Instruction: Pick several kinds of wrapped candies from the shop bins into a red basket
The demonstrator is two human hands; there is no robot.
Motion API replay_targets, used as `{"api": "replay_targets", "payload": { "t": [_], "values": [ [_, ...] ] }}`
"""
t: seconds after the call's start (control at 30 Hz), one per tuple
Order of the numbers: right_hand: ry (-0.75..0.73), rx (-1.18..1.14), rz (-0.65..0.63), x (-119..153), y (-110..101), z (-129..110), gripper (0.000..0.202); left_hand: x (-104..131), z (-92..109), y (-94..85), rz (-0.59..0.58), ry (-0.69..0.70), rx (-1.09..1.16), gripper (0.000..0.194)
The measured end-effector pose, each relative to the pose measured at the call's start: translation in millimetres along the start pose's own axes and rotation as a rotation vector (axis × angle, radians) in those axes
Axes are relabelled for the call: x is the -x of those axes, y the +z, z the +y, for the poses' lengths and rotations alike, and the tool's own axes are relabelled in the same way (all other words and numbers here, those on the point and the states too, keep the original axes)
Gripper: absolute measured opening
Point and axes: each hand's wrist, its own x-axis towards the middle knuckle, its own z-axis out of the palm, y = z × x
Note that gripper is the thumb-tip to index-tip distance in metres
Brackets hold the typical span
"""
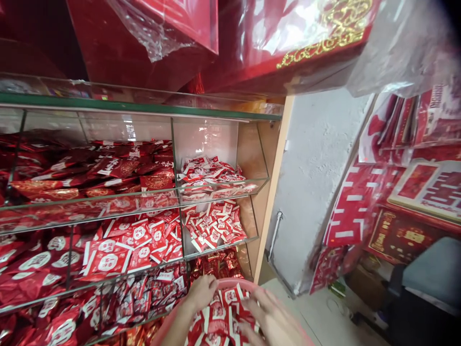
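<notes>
Hands (272,317) at pink basin (241,283), packets (219,317) pointing mixed ways.

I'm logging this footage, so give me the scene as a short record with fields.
Left hand: at the rim of the pink basin; grip unclear
Right hand: blurred, over the basin packets, fingers apart
Basin contents: red-and-white packets
Shelving: glass shelves above tiers of shelved packets, mostly red
Overhead: red box with gold trim, in clear plastic
Right side: pale wall, dark chair
</notes>
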Motion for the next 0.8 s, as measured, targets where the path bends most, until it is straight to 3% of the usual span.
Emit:
{"api": "replay_targets", "payload": {
  "t": [0.1,0.17,0.23,0.33,0.43,0.6,0.8],
  "values": [
    [0.048,-0.037,0.11,-61.2,-45.9,-2.8,0.025,-1.2,-2.3,2.3,0.011,0.0,0.012,0.035],
    [0.11,0.013,0.165,-104.9,-58.7,0.3,0.027,-1.6,-3.0,3.2,0.015,-0.006,0.021,0.035],
    [0.231,0.084,0.118,-143.5,-55.3,6.7,0.036,-1.1,-2.5,3.1,0.018,-0.007,0.024,0.035],
    [0.391,0.143,-0.034,-182.2,-33.3,16.7,0.054,0.6,-0.4,1.2,0.024,-0.018,0.015,0.035],
    [0.487,0.172,-0.084,-197.9,-12.3,21.4,0.064,1.7,1.4,-0.5,0.027,-0.024,0.0,0.035],
    [0.525,0.247,-0.007,-202.7,5.3,23.0,0.068,0.2,0.7,0.5,0.034,-0.016,0.024,0.035],
    [0.508,0.295,-0.014,-207.6,12.4,24.5,0.055,0.1,0.9,0.7,0.029,-0.017,0.03,0.034]
  ]
}}
